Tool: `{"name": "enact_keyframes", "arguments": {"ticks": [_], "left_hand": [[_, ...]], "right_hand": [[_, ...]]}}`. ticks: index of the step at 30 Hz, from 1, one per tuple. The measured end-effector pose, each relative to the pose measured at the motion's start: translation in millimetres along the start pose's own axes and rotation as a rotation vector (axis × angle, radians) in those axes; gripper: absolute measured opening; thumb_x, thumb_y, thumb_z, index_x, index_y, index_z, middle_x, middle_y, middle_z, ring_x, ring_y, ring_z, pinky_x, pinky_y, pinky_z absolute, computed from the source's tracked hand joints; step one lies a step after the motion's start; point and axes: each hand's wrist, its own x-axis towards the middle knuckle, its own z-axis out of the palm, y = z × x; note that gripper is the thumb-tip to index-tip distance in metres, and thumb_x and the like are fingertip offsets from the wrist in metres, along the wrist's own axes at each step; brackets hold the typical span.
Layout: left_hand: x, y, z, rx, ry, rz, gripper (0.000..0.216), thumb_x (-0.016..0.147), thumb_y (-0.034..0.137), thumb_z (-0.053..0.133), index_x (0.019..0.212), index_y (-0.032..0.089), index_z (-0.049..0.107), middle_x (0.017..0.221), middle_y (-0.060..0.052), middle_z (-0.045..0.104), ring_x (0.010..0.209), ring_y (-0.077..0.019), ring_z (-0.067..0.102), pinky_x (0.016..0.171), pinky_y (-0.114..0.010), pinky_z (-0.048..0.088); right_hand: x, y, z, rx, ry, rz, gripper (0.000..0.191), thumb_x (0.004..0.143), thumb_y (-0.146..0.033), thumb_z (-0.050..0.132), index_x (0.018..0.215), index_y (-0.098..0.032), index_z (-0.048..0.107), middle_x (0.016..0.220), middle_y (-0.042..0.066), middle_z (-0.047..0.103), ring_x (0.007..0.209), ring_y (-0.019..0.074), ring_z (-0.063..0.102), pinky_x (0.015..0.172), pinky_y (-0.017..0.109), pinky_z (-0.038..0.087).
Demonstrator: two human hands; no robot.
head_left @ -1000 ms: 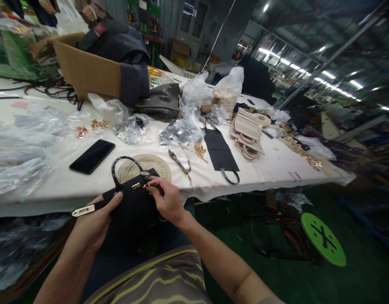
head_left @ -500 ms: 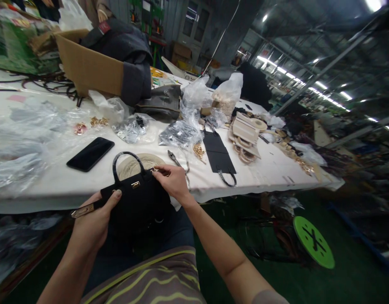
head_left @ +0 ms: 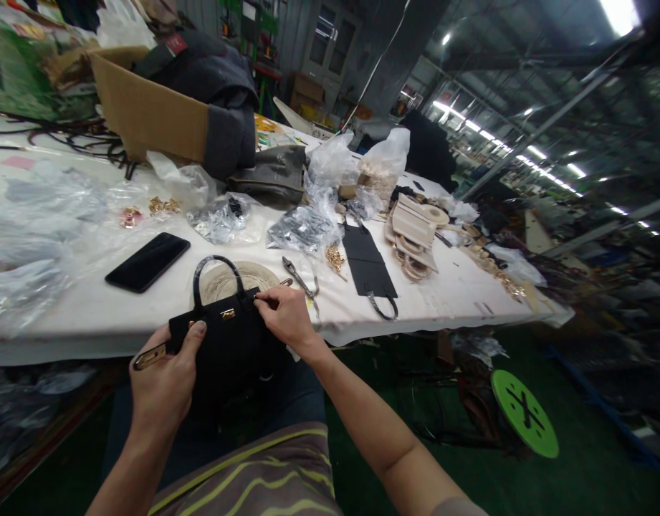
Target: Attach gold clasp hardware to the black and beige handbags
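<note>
A small black handbag with a gold clasp plate and an upright looped handle stands over my lap at the table's edge. My left hand grips its left side, thumb pressed on the front near the top. Beside that hand a strap end with a gold metal tip juts out to the left. My right hand pinches the bag's upper right corner, fingertips together by the handle's base. Another gold tip shows just behind its knuckles. What lies between the right fingertips is too small to make out.
Behind the bag lies a pale round coil, with pliers to its right. A phone is on the left. Farther off are a flat black bag panel, gold hardware, beige pieces and a cardboard box.
My right fingertips have shifted slightly left and down along the bag's top corner. The left strap end has swung closer to my left hand. A gold tip now shows behind the right hand.
</note>
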Motion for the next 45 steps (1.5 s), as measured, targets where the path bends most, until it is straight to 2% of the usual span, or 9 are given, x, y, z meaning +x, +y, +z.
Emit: {"name": "enact_keyframes", "arguments": {"ticks": [4,7,14,21,26,30,40,43,45], "left_hand": [[-2.6,-8.6,-1.3,0.106,-0.004,0.144,0.04,0.088,0.057,0.087,0.114,0.026,0.084,0.103,-0.001,0.083,0.093,-0.0235,0.073,0.081,-0.029,0.055],[-5.1,-10.7,-1.6,0.192,0.012,0.174,0.038,0.092,0.057,0.083,0.114,0.026,0.084,0.097,0.0,0.082,0.087,-0.023,0.071,0.075,-0.028,0.052],[-11.5,-7.8,3.9,0.232,0.052,0.248,0.033,0.096,0.055,0.079,0.111,0.026,0.082,0.097,0.001,0.08,0.092,-0.0242,0.071,0.081,-0.029,0.052],[-11.0,-8.0,2.6,0.22,0.04,0.25,0.032,0.096,0.053,0.079,0.11,0.025,0.081,0.098,0.0,0.08,0.091,-0.0249,0.071,0.083,-0.03,0.052],[-9.5,-9.2,4.6,0.222,0.037,0.27,0.031,0.096,0.052,0.079,0.11,0.025,0.081,0.098,0.0,0.081,0.093,-0.0248,0.073,0.084,-0.029,0.052],[-13.3,-6.8,7.9,0.216,0.043,0.29,0.034,0.097,0.053,0.079,0.114,0.024,0.081,0.102,-0.001,0.081,0.095,-0.0251,0.073,0.088,-0.03,0.053],[-25.3,5.2,13.0,0.262,0.023,0.359,0.041,0.098,0.049,0.077,0.126,0.019,0.082,0.109,-0.006,0.082,0.101,-0.0278,0.076,0.091,-0.031,0.056],[-20.7,2.0,14.4,0.256,0.057,0.355,0.038,0.096,0.044,0.079,0.123,0.018,0.083,0.106,-0.007,0.083,0.098,-0.0272,0.076,0.089,-0.032,0.058],[-14.5,-3.4,13.7,0.183,0.08,0.287,0.036,0.093,0.044,0.082,0.117,0.018,0.084,0.102,-0.006,0.083,0.092,-0.0246,0.076,0.082,-0.031,0.058]], "right_hand": [[1.0,2.5,2.4,-0.026,-0.001,-0.026,0.01,0.097,-0.015,0.082,0.101,-0.022,0.088,0.105,0.005,0.086,0.101,0.0229,0.08,0.097,0.031,0.058],[3.4,1.8,3.4,-0.099,-0.067,-0.028,0.01,0.097,-0.015,0.081,0.1,-0.021,0.088,0.105,0.005,0.086,0.101,0.0231,0.08,0.097,0.03,0.058],[14.6,-11.7,4.6,-0.344,-0.213,-0.022,0.017,0.098,-0.016,0.074,0.101,-0.021,0.09,0.105,0.01,0.085,0.1,0.026,0.08,0.091,0.031,0.059],[37.8,-5.3,-11.5,-0.117,-0.335,0.041,0.022,0.087,-0.006,0.08,0.092,-0.024,0.09,0.096,0.001,0.087,0.096,0.0224,0.083,0.088,0.027,0.06],[35.1,1.6,-16.3,-0.03,-0.327,0.12,0.018,0.089,-0.009,0.083,0.097,-0.022,0.091,0.09,0.001,0.086,0.083,0.0195,0.081,0.082,0.025,0.059],[32.5,-3.6,-13.8,-0.129,-0.301,0.051,0.02,0.088,-0.008,0.08,0.095,-0.023,0.091,0.096,0.004,0.087,0.088,0.0226,0.082,0.085,0.027,0.06],[42.1,-12.5,-0.8,-0.298,-0.393,-0.016,0.025,0.087,-0.005,0.076,0.099,-0.022,0.091,0.103,0.008,0.087,0.1,0.0263,0.081,0.089,0.029,0.057],[35.7,-7.7,2.7,-0.246,-0.346,-0.021,0.021,0.092,-0.007,0.077,0.102,-0.02,0.091,0.105,0.009,0.086,0.101,0.026,0.079,0.092,0.03,0.056],[25.4,-3.1,1.0,-0.131,-0.303,-0.008,0.017,0.099,-0.015,0.078,0.109,-0.021,0.091,0.104,0.007,0.084,0.098,0.0223,0.077,0.091,0.029,0.056]]}}
